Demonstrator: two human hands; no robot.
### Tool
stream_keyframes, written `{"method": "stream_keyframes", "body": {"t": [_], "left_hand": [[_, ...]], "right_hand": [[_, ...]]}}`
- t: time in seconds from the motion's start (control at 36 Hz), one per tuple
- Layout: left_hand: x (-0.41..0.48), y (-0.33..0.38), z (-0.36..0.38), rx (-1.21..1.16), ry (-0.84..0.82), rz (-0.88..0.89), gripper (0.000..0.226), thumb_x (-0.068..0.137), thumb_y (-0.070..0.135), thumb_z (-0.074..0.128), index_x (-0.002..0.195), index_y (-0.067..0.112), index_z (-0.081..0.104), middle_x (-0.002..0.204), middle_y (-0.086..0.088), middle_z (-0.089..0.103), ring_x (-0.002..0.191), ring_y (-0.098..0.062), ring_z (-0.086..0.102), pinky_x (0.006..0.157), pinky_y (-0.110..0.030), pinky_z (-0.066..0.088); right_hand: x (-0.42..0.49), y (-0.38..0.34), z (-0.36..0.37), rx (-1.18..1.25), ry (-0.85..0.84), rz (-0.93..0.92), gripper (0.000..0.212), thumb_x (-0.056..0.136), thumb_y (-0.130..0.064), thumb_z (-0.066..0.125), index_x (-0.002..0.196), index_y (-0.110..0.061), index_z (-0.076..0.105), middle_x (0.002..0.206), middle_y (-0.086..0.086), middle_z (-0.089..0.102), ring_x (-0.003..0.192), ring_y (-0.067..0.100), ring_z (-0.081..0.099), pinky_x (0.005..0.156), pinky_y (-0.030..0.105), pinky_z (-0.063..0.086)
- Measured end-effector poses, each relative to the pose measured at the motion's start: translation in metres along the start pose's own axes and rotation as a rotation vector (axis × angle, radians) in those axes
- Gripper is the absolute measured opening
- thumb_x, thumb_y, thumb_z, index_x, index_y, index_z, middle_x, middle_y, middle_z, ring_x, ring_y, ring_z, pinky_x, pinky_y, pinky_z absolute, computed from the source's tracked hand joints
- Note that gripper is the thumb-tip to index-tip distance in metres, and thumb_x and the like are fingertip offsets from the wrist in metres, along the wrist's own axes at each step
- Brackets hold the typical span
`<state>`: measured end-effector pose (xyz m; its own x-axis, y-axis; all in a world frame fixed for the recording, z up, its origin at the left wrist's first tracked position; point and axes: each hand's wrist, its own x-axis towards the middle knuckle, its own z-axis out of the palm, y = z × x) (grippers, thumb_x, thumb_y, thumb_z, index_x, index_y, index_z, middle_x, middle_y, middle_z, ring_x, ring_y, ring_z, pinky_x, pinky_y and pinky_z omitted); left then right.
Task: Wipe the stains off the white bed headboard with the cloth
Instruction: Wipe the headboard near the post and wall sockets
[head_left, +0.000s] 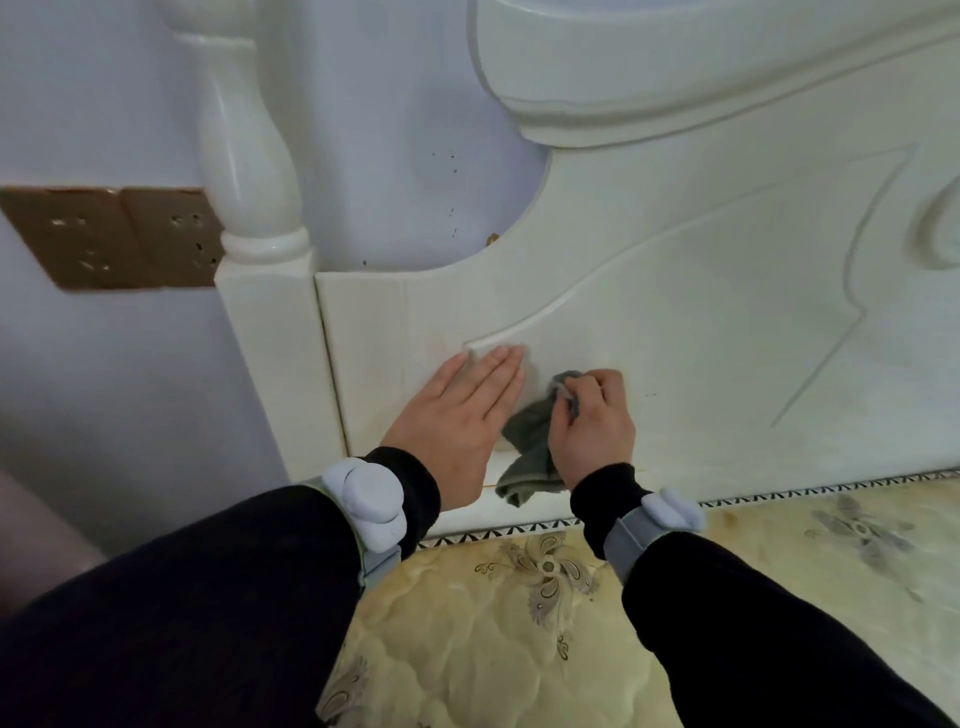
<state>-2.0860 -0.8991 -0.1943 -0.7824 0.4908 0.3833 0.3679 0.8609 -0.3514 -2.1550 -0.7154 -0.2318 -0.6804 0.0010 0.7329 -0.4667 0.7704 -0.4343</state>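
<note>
Two brown socket plates (109, 236) are noted on the wall at far left, beside the turned white post (244, 156). Dark specks (453, 161) are seen on the wall inside the curved cut-out of the headboard (701, 312). The left hand (457, 415) is laid flat on the lower panel, fingers straight and together. Just to its right, the grey-green cloth (530, 452) is gripped in the curled fingers of the right hand (592, 421) and held against the panel, its tail hanging toward the patterned mattress (519, 623).
</note>
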Motion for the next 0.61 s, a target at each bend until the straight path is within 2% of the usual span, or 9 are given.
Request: {"method": "stream_keyframes", "body": {"t": [0.14,0.19,0.31,0.42,0.5,0.61], "left_hand": [[0.006,0.002,0.004,0.006,-0.02,0.002,0.08,0.082,0.018,0.023,0.159,0.001,0.01,0.168,-0.016,-0.001,0.156,-0.03,-0.002,0.125,-0.05,0.009],[0.01,0.003,0.007,0.002,-0.01,0.004,0.08,0.082,0.017,0.024,0.159,0.001,0.011,0.168,-0.016,0.001,0.156,-0.03,0.0,0.124,-0.05,0.01],[0.02,0.008,0.007,-0.003,0.022,0.018,0.078,0.084,0.015,0.024,0.159,-0.001,0.013,0.168,-0.017,0.003,0.156,-0.031,0.001,0.124,-0.05,0.01],[0.023,0.013,0.007,-0.019,0.032,0.039,0.076,0.085,0.014,0.021,0.158,-0.001,0.014,0.168,-0.017,0.003,0.156,-0.031,0.002,0.125,-0.049,0.01],[0.024,0.017,0.008,-0.012,0.025,0.044,0.078,0.083,0.017,0.023,0.159,-0.001,0.014,0.168,-0.017,0.004,0.156,-0.031,0.002,0.125,-0.049,0.008],[0.023,0.02,0.009,0.001,0.024,0.041,0.078,0.084,0.017,0.026,0.159,-0.001,0.014,0.168,-0.018,0.006,0.156,-0.032,0.004,0.124,-0.05,0.012]], "right_hand": [[0.017,0.01,-0.013,0.016,0.125,0.123,0.007,0.09,-0.009,0.063,0.095,-0.004,0.065,0.107,0.009,0.055,0.083,0.023,0.056,0.068,0.026,0.046],[0.018,0.006,-0.011,0.025,0.136,0.093,0.008,0.091,-0.009,0.063,0.096,-0.005,0.066,0.109,0.008,0.055,0.085,0.021,0.057,0.07,0.023,0.044],[0.009,0.003,-0.003,0.028,0.065,-0.056,0.007,0.09,-0.008,0.064,0.095,-0.005,0.068,0.106,0.008,0.057,0.083,0.023,0.059,0.067,0.027,0.049],[0.007,0.013,-0.006,0.014,0.032,-0.054,0.006,0.089,-0.009,0.065,0.093,-0.006,0.067,0.105,0.008,0.057,0.081,0.025,0.06,0.064,0.032,0.052],[0.015,0.02,-0.015,0.013,0.063,0.008,0.007,0.089,-0.011,0.066,0.094,-0.007,0.069,0.108,0.01,0.056,0.082,0.022,0.059,0.067,0.027,0.05],[0.034,0.036,-0.036,0.022,0.189,0.184,0.013,0.091,-0.016,0.065,0.097,-0.006,0.071,0.113,0.016,0.054,0.086,0.017,0.053,0.076,0.015,0.036]]}}
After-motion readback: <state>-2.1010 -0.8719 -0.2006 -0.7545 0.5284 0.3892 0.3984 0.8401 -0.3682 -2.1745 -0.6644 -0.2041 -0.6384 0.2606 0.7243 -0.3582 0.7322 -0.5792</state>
